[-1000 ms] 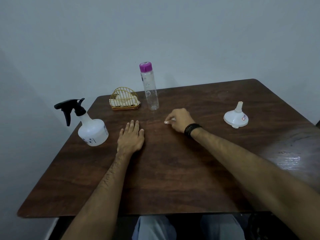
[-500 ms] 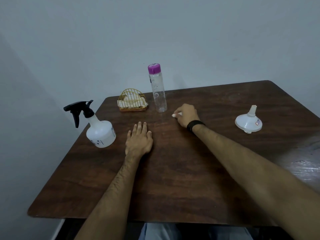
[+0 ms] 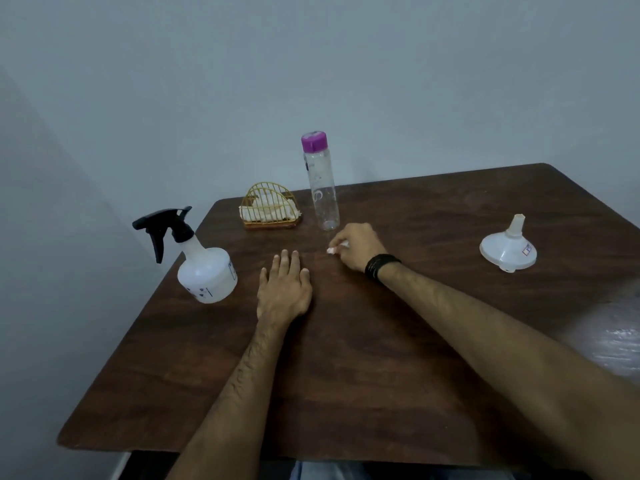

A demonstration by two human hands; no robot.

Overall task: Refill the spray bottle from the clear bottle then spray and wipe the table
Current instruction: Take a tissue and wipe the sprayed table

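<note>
The right hand [image 3: 356, 245] is curled round a small white wad [image 3: 331, 250] — tissue, probably — pressed to the table [image 3: 346, 393] just in front of the clear bottle [image 3: 320, 181]; the left hand [image 3: 284, 289] lies flat, holding nothing. A wide wiping stroke could topple that tall capped bottle. The spray bottle [image 3: 204, 268] stands at the left edge, easily nudged off. Open room lies toward the near edge and the funnel [image 3: 508, 247].

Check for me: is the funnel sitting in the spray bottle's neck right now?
No, the funnel rests spout-up on the table at the right, while the spray bottle at the left keeps its black trigger head.
</note>
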